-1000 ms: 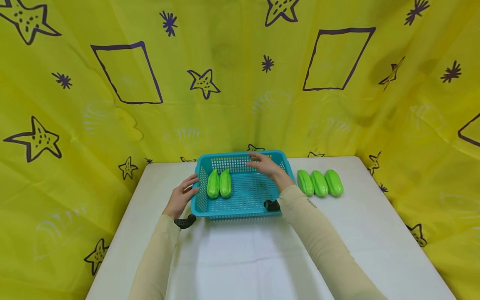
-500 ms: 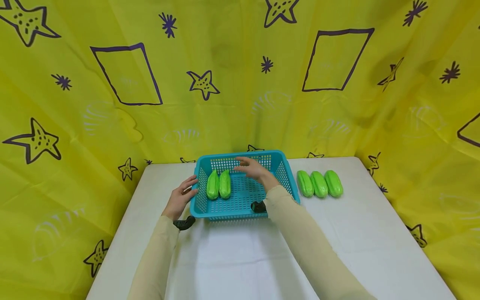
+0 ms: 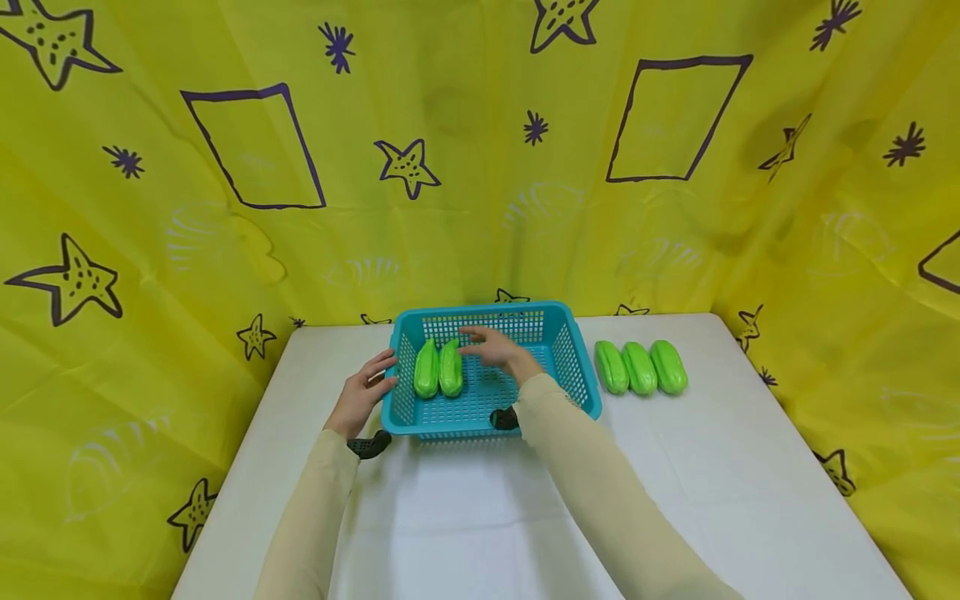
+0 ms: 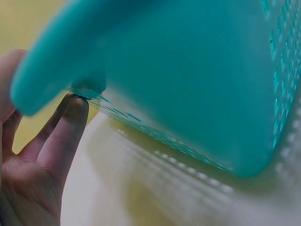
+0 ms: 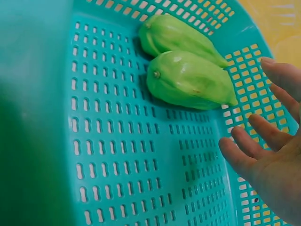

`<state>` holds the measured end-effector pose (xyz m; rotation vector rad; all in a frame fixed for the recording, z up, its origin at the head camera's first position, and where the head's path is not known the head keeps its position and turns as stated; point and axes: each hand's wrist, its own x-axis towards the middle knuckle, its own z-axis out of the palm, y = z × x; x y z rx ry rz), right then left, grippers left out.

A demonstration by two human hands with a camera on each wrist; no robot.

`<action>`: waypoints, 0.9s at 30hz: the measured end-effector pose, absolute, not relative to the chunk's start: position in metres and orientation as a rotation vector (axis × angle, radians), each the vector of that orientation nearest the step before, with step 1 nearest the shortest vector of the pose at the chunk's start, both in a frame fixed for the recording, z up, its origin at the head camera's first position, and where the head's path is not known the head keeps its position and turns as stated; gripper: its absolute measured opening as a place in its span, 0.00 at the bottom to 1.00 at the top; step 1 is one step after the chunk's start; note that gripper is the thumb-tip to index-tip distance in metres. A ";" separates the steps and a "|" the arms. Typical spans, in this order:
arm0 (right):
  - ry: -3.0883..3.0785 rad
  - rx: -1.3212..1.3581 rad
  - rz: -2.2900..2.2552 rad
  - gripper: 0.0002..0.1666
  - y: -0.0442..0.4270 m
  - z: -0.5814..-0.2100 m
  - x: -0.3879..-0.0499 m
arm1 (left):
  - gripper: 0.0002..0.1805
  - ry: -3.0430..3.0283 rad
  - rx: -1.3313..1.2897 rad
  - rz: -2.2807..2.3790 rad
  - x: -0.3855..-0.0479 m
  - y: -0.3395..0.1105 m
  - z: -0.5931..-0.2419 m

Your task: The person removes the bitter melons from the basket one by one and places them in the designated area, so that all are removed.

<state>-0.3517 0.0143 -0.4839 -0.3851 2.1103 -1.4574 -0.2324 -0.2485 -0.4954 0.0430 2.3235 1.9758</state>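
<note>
Inside a turquoise plastic basket (image 3: 577,367), two green gourd-like vegetables (image 5: 190,80) lie side by side at the left end, pointed tips toward the back wall. My right hand (image 3: 491,348) is over the basket just right of the nearer one, fingers spread and holding nothing. In the right wrist view a gap shows between its fingertips and the vegetables. At the basket's left side, my left hand (image 3: 358,400) has its fingertips against the outer wall under the rim, fingers fairly straight. Part of that hand is hidden by the rim in the left wrist view.
Several similar green vegetables (image 3: 639,368) lie in a row on the white table (image 3: 465,517), right of the basket. A yellow curtain (image 3: 480,233) with drawn stars hangs behind and at both sides. Dark wrist devices (image 3: 369,445) sit on both wrists.
My right hand has moved left across the basket, from its right half to beside the two vegetables. The left hand, basket and vegetables have stayed in place.
</note>
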 end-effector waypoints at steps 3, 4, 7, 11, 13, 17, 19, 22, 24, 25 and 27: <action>2.085 -0.396 -1.438 0.36 0.012 -0.484 -0.350 | 0.27 2.324 0.040 1.976 -0.232 -0.248 -0.495; 2.075 -0.401 -1.431 0.36 0.012 -0.484 -0.350 | 0.27 2.324 0.040 1.976 -0.232 -0.248 -0.494; 2.038 -0.420 -1.406 0.38 0.010 -0.485 -0.347 | 0.27 2.330 0.042 1.977 -0.232 -0.247 -0.494; 2.025 -0.443 -1.363 0.39 0.009 -0.488 -0.345 | 0.27 2.338 0.052 1.984 -0.232 -0.247 -0.495; 2.021 -0.457 -1.332 0.40 0.008 -0.489 -0.344 | 0.27 2.340 0.055 1.988 -0.231 -0.247 -0.495; 2.017 -0.460 -1.282 0.41 0.006 -0.491 -0.343 | 0.27 2.340 0.061 1.994 -0.230 -0.248 -0.496; 2.014 -0.446 -1.279 0.40 0.005 -0.492 -0.343 | 0.27 2.339 0.059 1.994 -0.230 -0.248 -0.496; 2.005 -0.434 -1.281 0.41 0.003 -0.493 -0.343 | 0.27 2.338 0.051 1.989 -0.231 -0.247 -0.495; 1.997 -0.429 -1.285 0.41 0.002 -0.494 -0.344 | 0.27 2.338 0.040 1.981 -0.231 -0.246 -0.494; 1.995 -0.425 -1.285 0.41 0.002 -0.495 -0.344 | 0.27 2.339 0.037 1.978 -0.231 -0.246 -0.494; 1.995 -0.419 -1.284 0.40 0.002 -0.494 -0.345 | 0.27 2.339 0.032 1.973 -0.231 -0.246 -0.493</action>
